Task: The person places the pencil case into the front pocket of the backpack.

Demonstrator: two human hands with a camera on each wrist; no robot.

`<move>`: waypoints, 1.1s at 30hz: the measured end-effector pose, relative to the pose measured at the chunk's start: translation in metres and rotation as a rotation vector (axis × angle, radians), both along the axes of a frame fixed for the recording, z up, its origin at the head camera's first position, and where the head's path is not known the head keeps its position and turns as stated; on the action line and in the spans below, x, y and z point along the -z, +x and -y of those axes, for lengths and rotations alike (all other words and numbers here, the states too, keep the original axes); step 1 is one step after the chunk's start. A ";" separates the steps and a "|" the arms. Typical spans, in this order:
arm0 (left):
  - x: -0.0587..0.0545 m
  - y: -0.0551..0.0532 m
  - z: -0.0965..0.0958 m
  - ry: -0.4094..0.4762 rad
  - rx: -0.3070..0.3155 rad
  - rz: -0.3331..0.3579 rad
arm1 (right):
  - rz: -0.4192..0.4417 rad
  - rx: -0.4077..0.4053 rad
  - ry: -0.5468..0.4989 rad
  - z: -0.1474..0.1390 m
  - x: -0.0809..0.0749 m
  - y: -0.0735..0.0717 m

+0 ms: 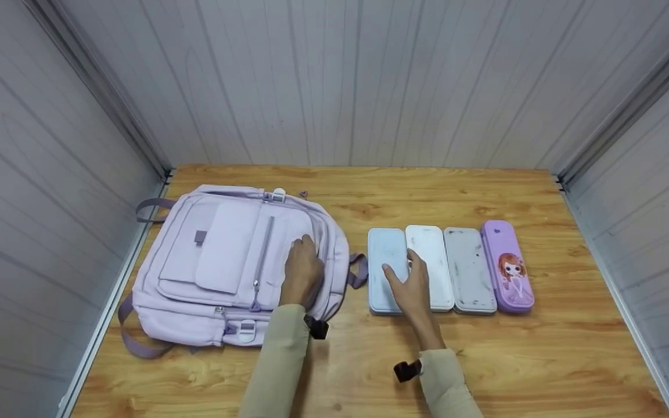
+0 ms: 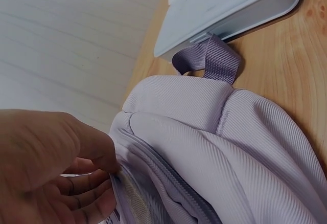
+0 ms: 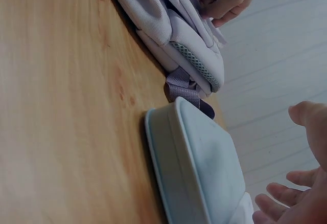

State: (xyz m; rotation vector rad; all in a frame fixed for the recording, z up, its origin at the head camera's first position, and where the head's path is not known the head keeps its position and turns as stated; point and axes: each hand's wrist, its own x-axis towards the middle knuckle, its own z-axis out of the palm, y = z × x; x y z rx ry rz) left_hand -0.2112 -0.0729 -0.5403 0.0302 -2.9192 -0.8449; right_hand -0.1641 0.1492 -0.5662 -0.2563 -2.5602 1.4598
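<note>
A pale lilac backpack [image 1: 236, 244] lies on the table at the left, its top end toward the right. My left hand [image 1: 302, 270] pinches the fabric edge beside its zipper [image 2: 179, 183], and the left wrist view shows the pocket parted there. Over a light blue pencil case [image 1: 387, 244] hovers my right hand [image 1: 414, 290], thumb and fingers spread. In the right wrist view that hand [image 3: 306, 183] stands apart from the blue case [image 3: 209, 152] and holds nothing.
Right of the blue case lie a white case [image 1: 430, 255], a grey scuffed case [image 1: 470, 267] and a purple case [image 1: 503, 244] with a cartoon girl, side by side. The backpack's purple loop [image 1: 358, 270] reaches toward the blue case. Panel walls [image 1: 334, 87] close off three sides.
</note>
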 end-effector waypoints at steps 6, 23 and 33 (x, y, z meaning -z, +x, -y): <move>-0.007 -0.002 0.006 0.029 0.007 0.041 | 0.017 0.009 -0.013 0.003 0.007 0.010; -0.044 -0.005 0.022 0.109 0.019 0.153 | 0.042 -0.016 0.059 0.016 0.013 0.026; -0.064 -0.004 0.031 0.132 0.002 0.124 | -0.004 -0.045 0.104 0.018 0.026 0.027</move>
